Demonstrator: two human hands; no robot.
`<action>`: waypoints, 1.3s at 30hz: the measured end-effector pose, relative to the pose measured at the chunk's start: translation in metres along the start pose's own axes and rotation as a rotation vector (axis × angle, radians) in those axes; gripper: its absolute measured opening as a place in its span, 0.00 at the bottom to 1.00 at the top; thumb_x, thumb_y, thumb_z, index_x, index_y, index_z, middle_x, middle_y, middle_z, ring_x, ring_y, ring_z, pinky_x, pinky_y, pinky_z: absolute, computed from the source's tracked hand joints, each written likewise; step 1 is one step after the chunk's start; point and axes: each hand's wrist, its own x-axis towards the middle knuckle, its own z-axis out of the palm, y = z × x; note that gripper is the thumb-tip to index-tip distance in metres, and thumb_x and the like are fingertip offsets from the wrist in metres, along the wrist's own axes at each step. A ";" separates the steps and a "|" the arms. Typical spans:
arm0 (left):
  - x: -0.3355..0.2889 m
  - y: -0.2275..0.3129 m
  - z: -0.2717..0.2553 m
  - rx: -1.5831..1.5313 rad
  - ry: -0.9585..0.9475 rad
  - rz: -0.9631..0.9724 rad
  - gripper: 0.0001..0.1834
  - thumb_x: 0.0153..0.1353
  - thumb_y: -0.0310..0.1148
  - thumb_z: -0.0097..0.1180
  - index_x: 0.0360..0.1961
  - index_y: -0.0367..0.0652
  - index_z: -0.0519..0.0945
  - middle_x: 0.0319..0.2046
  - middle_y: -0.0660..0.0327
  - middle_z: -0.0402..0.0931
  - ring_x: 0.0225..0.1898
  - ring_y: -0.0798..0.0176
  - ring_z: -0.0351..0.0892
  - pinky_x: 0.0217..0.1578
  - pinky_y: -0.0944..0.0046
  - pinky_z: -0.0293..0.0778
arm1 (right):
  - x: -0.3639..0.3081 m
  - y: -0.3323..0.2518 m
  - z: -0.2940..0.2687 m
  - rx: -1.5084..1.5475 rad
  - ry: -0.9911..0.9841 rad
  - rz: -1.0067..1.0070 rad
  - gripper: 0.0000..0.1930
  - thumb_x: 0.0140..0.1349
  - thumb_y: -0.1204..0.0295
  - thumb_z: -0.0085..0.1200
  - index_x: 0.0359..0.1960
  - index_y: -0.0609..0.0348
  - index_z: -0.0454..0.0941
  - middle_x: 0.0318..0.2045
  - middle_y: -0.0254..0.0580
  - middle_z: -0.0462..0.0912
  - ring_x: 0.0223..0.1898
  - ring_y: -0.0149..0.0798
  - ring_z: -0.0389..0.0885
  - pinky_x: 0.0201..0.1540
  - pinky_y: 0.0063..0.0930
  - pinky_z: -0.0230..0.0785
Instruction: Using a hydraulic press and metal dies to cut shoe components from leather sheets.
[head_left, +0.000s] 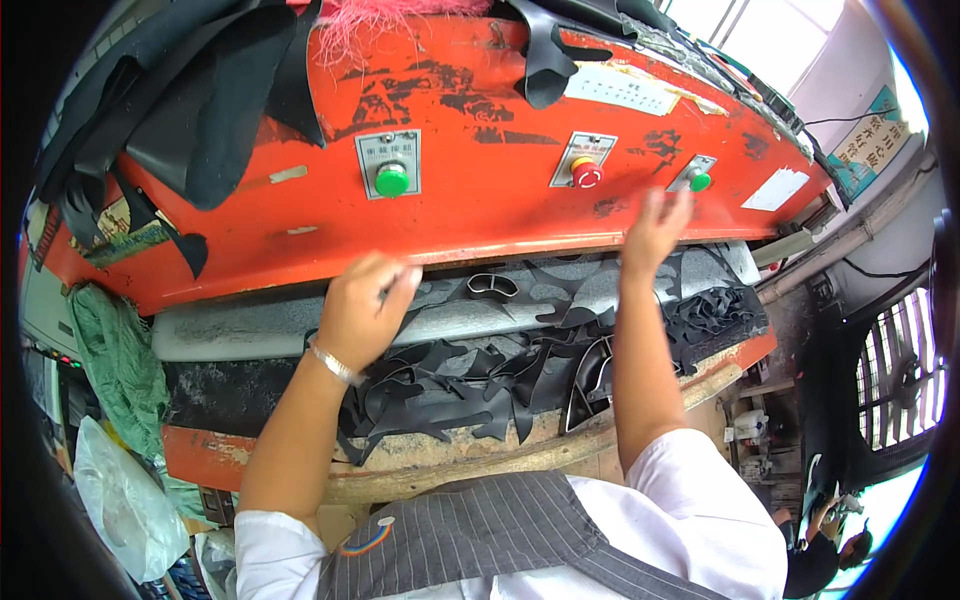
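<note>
I face an orange press head (480,190) with a green button (392,180) on the left, a red button (586,175) in the middle and a second green button (700,182) on the right. My right hand (655,230) is raised with fingers spread, just below and left of the right green button. My left hand (365,310) is loosely curled below the left green button, above the black sheet material (470,385) full of cut-out holes. A small metal cutting die (492,287) sits on the grey bed (250,330) between my hands.
Another steel die (590,385) lies on the black scrap by my right forearm. Black offcuts (190,110) hang over the press top. A green cloth (120,360) and a plastic bag (120,500) hang at the left. A fan (900,380) stands at the right.
</note>
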 end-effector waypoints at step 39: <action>-0.134 -0.043 -0.031 0.066 -0.099 -0.247 0.06 0.54 0.33 0.61 0.28 0.42 0.83 0.28 0.57 0.78 0.36 0.51 0.76 0.40 0.55 0.72 | -0.145 -0.025 -0.007 0.420 -0.587 0.869 0.21 0.56 0.69 0.64 0.48 0.65 0.73 0.33 0.38 0.78 0.31 0.30 0.76 0.32 0.23 0.69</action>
